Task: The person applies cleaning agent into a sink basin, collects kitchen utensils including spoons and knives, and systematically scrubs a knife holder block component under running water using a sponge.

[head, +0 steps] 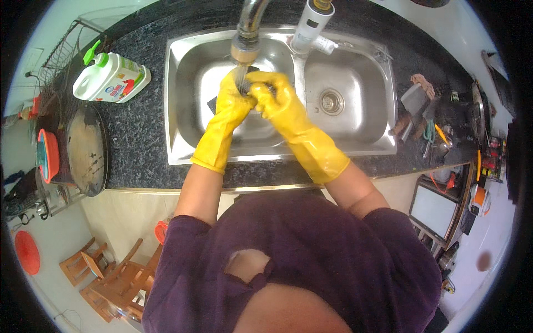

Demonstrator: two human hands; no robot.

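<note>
My left hand (232,96), in a yellow rubber glove, is over the left basin (192,118) of a stainless steel double sink. It grips a small dark object (245,86), mostly hidden by the gloves. My right hand (277,95), gloved alike, curls its fingers on the same object from the right. Water (241,75) runs onto it from the metal faucet (245,48) just above. A flat black piece (212,105) shows left of my left hand, and another dark edge shows beyond the fingers; whether they belong to the held object I cannot tell.
A white pump bottle (114,81) and a round worn pan or board (86,150) stand on the left of the dark speckled countertop (133,145). A white cylindrical fixture (311,27) rises behind the sink divider. Right of the sink lie a cleaver (413,100) and green-handled scissors (429,132).
</note>
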